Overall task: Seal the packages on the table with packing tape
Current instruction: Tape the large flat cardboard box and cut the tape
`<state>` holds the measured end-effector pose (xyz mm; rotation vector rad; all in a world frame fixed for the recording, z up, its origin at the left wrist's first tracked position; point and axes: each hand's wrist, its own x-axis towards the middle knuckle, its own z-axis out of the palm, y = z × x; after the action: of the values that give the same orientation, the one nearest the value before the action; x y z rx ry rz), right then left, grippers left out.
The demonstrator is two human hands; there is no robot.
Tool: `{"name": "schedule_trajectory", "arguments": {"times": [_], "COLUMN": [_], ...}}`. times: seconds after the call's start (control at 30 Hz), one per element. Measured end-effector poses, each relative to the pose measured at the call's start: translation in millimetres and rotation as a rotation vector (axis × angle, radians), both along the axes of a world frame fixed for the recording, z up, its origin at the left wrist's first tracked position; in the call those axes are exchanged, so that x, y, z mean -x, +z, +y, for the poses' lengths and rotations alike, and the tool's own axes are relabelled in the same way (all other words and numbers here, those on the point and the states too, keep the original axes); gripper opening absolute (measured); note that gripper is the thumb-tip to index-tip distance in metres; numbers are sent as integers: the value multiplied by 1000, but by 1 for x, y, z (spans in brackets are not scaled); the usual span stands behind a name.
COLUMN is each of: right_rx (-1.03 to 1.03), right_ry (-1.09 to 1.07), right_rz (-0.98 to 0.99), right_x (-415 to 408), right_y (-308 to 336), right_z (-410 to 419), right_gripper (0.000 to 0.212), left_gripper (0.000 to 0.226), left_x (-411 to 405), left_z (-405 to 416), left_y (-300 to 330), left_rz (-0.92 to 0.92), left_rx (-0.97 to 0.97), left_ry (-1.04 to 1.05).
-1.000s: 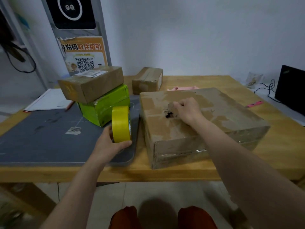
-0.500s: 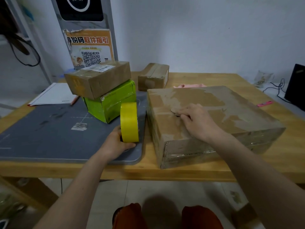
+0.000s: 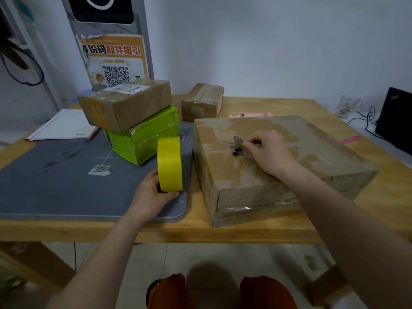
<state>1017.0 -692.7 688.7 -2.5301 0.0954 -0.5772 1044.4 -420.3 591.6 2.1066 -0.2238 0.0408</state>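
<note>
A yellow roll of packing tape (image 3: 169, 163) stands on edge on the grey mat (image 3: 55, 179), and my left hand (image 3: 151, 197) grips it from below and behind. To the right lies a large flat cardboard box (image 3: 289, 166) with torn patches of old tape. My right hand (image 3: 267, 152) rests on its top and pinches a small lifted scrap of tape or paper (image 3: 238, 141) beside a black mark. A brown box (image 3: 124, 103) lies stacked on a green box (image 3: 145, 137) at the mat's far side. A small brown box (image 3: 201, 102) sits behind.
The wooden table (image 3: 256, 233) ends close to me, with floor below. A white notebook (image 3: 62, 126) lies at the far left, something pink (image 3: 252, 114) behind the big box, a black monitor (image 3: 396, 119) and cables at the far right. A poster with a QR code (image 3: 116, 63) stands behind.
My right hand has shifted on the big box's top and now pinches a lifted scrap, uncovering the black mark. My left hand still holds the tape roll upright.
</note>
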Motion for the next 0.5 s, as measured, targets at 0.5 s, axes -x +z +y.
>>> {"name": "schedule_trajectory", "arguments": {"times": [0.5], "right_rx": [402], "right_ry": [68], "right_rz": [146], "right_x": [-19], "right_y": [13], "right_z": [14], "right_gripper": [17], "left_gripper": [50], "left_x": [1], "left_z": [0], "left_y": [-1], "left_rz": [-50], "left_rx": [21], "left_ry": [-2]}}
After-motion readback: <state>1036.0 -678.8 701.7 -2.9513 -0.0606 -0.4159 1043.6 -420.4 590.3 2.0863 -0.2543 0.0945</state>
